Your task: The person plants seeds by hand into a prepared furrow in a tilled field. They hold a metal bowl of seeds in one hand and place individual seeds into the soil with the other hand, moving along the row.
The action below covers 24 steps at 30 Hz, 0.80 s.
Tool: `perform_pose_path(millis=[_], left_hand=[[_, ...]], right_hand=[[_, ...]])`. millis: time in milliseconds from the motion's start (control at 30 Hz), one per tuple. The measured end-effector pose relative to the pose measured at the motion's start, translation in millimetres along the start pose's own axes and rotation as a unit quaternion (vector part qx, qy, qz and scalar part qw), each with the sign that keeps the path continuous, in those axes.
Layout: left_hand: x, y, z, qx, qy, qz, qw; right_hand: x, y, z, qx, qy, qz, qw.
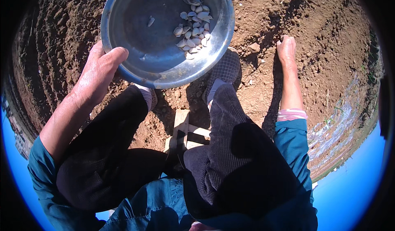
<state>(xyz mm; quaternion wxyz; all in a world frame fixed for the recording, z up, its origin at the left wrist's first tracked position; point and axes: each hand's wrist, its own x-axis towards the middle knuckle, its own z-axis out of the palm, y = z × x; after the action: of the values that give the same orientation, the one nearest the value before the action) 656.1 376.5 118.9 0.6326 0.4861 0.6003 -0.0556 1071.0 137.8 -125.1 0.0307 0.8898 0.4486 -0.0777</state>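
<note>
My left hand grips the rim of a round metal basin, thumb over the edge, and holds it tilted above the soil. Garlic cloves lie heaped in the right part of the basin, with a few bits of papery skin near them and farther left. Out to the right, my right hand is at the ground beside a shadowed furrow. Its fingers are bent inward and their tips are hidden, so whether they hold anything cannot be seen.
Loose brown soil with clods surrounds my feet. A checked cloth shoe stands just under the basin's right side. A low wooden stool is between my legs. Thin whitish sheeting and some green shoots are at the far right.
</note>
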Motion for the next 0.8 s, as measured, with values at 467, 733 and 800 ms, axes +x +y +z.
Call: perform_pose_path(millis=[467, 733, 800], left_hand=[[-4.5, -0.8, -2.7, 0.105, -0.024, -0.028, 0.994], [-2.2, -11.6, -6.0, 0.109, -0.023, -0.017, 0.994], [-3.0, -13.5, -5.1, 0.104, -0.020, -0.007, 0.994]], right_hand=[[-37.4, -227.1, -132.9, 0.170, -0.006, -0.447, 0.878], [-45.5, -232.6, -122.1, 0.179, -0.060, -0.509, 0.840], [-45.7, -230.7, -118.7, 0.196, -0.077, -0.524, 0.825]])
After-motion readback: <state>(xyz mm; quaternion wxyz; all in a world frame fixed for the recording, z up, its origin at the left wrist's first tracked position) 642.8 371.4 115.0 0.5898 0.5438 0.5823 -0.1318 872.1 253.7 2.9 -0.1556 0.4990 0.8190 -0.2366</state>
